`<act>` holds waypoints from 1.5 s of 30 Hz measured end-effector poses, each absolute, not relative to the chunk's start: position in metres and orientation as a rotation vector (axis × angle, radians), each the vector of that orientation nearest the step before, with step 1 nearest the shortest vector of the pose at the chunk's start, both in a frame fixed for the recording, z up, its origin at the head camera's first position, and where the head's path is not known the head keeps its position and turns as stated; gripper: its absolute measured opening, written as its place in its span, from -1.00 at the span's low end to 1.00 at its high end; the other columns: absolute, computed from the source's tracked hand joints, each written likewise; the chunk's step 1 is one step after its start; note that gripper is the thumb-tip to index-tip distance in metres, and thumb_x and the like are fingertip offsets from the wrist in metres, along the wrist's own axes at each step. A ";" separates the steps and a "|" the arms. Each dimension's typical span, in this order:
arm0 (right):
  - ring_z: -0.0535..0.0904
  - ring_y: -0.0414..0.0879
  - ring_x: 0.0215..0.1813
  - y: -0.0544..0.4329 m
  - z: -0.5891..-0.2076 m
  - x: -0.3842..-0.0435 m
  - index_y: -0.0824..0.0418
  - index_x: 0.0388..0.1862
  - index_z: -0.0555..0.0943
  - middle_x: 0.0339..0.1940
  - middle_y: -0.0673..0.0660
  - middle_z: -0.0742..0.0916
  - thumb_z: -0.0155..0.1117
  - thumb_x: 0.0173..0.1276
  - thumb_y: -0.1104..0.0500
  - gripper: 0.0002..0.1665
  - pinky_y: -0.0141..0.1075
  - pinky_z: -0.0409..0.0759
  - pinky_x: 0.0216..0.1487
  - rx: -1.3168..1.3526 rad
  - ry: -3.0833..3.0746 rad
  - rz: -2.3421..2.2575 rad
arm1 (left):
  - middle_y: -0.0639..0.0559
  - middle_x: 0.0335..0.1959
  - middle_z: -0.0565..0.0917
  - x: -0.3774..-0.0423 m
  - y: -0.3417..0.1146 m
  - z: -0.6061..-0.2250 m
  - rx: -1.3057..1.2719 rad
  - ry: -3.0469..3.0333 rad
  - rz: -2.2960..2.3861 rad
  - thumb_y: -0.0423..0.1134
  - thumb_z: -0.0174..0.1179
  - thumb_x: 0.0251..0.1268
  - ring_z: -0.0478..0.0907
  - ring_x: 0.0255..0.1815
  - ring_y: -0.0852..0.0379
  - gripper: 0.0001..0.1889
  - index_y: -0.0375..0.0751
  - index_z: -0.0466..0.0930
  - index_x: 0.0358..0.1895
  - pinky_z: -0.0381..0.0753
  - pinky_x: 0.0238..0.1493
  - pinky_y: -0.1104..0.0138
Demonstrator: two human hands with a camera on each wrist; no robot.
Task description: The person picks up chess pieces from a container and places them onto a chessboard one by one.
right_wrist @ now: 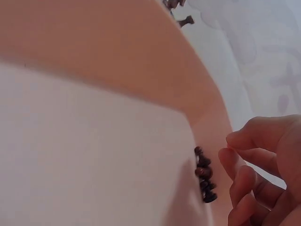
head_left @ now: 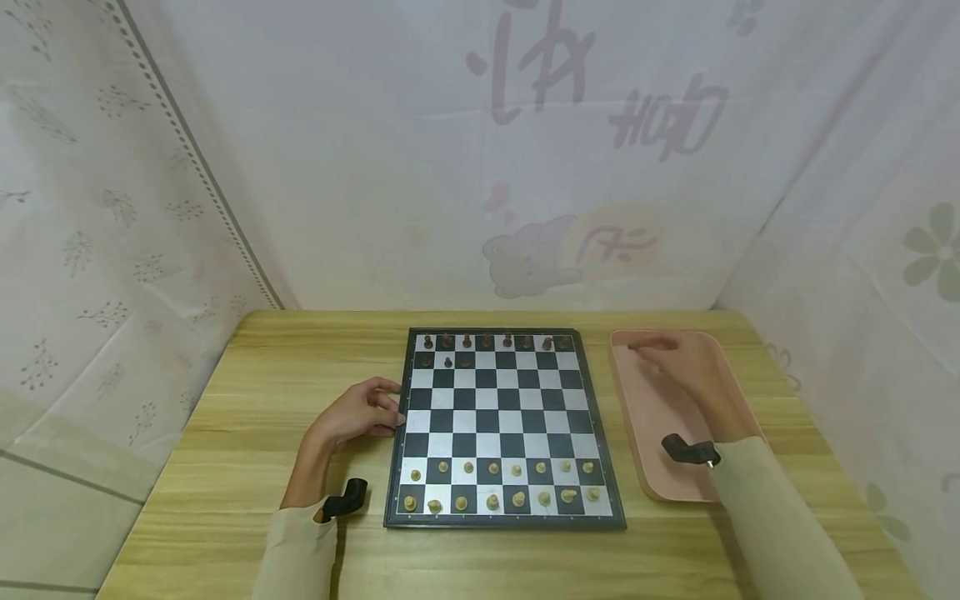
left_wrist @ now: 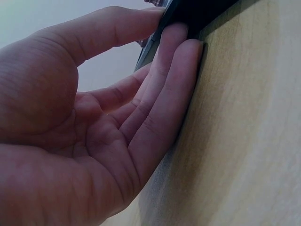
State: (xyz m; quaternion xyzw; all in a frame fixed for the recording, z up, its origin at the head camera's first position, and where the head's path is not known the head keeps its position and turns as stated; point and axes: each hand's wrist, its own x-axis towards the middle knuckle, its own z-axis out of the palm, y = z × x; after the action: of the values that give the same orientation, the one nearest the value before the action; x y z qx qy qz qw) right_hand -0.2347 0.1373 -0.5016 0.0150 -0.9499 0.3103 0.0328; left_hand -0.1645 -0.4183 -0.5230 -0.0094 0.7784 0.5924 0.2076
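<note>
A black-and-white chessboard (head_left: 487,421) lies on the table. At its left edge my left hand (head_left: 366,409) holds the rim, the thumb (left_wrist: 136,26) on the upper side and fingertips against the lower side near the tabletop. Over the far end of a pink tray (head_left: 652,417) is my right hand (head_left: 678,360), fingers loosely bent with nothing seen between them. Close to those fingertips, several dark chess pieces (right_wrist: 205,175) lie together by the tray wall.
Dark pieces (head_left: 487,341) fill the board's far row, with three pawns (head_left: 447,362) before them at left. Pale pieces (head_left: 492,502) stand in the two near rows. Patterned cloth (head_left: 420,167) hangs behind and beside the wooden table (head_left: 270,375).
</note>
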 end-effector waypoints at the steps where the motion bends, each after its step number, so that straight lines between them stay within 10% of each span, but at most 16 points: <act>1: 0.66 0.05 0.33 0.137 -0.502 -0.235 -0.26 0.28 0.81 0.33 -0.01 0.79 0.25 0.70 -0.17 -0.66 0.03 0.53 0.21 0.043 -2.925 0.950 | -0.23 -0.12 0.70 -0.164 -0.418 -0.523 -0.025 2.165 1.650 -0.50 0.41 0.37 0.76 -0.19 -0.03 -0.39 -0.51 0.43 0.44 0.83 -0.05 0.07; 14: 0.57 0.30 0.50 0.135 -0.514 -0.244 0.05 0.35 0.79 0.36 0.24 0.76 0.26 0.68 -0.04 -0.58 0.27 0.44 0.46 0.043 -2.928 0.912 | -0.24 -0.11 0.70 -0.165 -0.419 -0.523 -0.021 2.149 1.661 -0.50 0.41 0.37 0.76 -0.20 -0.03 -0.40 -0.51 0.44 0.43 0.83 -0.06 0.08; 21: 0.61 0.37 0.36 0.132 -0.519 -0.251 0.38 0.20 0.76 0.30 0.44 0.74 0.34 0.63 0.08 -0.59 0.13 0.53 0.25 0.051 -2.901 1.025 | -0.23 -0.12 0.69 -0.164 -0.418 -0.520 -0.031 2.140 1.668 -0.51 0.41 0.35 0.75 -0.20 -0.02 -0.39 -0.51 0.44 0.43 0.83 -0.06 0.09; 45: 0.69 0.39 0.22 0.134 -0.528 -0.255 0.45 -0.02 0.80 0.10 0.44 0.81 0.40 0.49 0.26 -0.75 0.03 0.57 0.13 0.098 -2.852 0.958 | -0.25 -0.11 0.70 -0.164 -0.417 -0.520 -0.032 2.152 1.655 -0.49 0.43 0.35 0.75 -0.18 -0.03 -0.38 -0.52 0.43 0.44 0.83 -0.05 0.08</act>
State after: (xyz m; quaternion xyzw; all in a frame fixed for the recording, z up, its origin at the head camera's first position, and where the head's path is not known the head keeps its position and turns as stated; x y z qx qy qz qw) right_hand -0.2548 0.1344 -0.5275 0.0325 -0.9455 0.3174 0.0655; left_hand -0.1637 -0.4174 -0.5199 -0.0114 0.7748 0.5956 0.2117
